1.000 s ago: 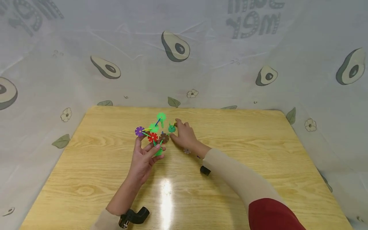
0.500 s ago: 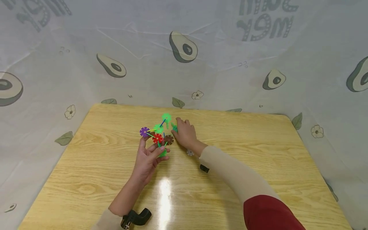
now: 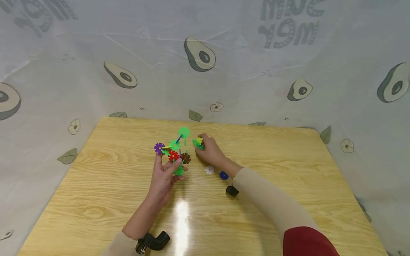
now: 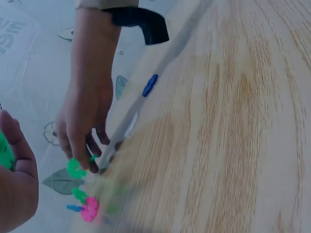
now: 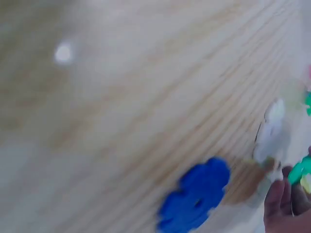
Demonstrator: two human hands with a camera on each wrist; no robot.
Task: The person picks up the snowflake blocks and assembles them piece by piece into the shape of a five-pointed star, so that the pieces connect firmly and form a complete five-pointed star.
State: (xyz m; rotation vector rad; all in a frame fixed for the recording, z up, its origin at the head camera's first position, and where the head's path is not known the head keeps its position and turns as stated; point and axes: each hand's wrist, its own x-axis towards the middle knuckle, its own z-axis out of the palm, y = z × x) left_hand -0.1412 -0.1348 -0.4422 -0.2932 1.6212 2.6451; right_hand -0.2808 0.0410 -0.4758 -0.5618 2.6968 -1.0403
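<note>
In the head view my left hand [image 3: 164, 179] holds a joined cluster of notched plastic snowflake discs from below, thumb on the lower green disc [image 3: 179, 170]. A purple disc [image 3: 159, 148], a red disc [image 3: 173, 155], a brown disc [image 3: 185, 158] and an upper green disc [image 3: 184, 132] belong to the cluster. My right hand [image 3: 211, 151] pinches a small group of green and yellow discs [image 3: 199, 142] just right of the cluster, apart from it. The left wrist view shows a pink disc [image 4: 89, 209] near the right hand's green disc [image 4: 76, 168].
On the wooden table [image 3: 272, 160], a white disc [image 3: 209, 170] and a dark blue disc [image 3: 224, 175] lie below my right wrist. A patterned cloth [image 3: 240, 89] hangs behind the table's far edge. Black wrist cameras sit at both cuffs.
My right hand has drawn slightly away from the cluster, and its discs have turned to show more yellow. The white and blue discs are more exposed. The left hand keeps its hold.
</note>
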